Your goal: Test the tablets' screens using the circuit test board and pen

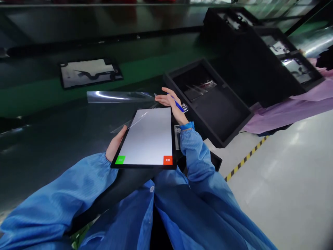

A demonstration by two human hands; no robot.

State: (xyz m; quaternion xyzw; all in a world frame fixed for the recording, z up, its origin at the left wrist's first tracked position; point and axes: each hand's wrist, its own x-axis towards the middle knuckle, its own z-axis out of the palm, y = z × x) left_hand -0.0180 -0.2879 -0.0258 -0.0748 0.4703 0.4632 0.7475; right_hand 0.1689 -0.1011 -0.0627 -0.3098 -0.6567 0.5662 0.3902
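Between the hands sits the lit tablet (149,137), left hand (116,144) gripping its left edge, right hand (172,103) apparently pinching clear film (117,97) beyond it, blue pen (178,104) tucked along, film-handling it seems, and the next move calls for steadiness!

Left hand (114,146) shows thumb (122,132) uppermost; right hand (173,104) sits farther forward, fingers (161,100) pointing left.

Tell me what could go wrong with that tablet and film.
The tablet might slip, since the left hand grips just its left edge. The clear film, stretching out from the right hand, might crease or catch dust. A stray touch might trigger the green square in the tablet's lower left corner.
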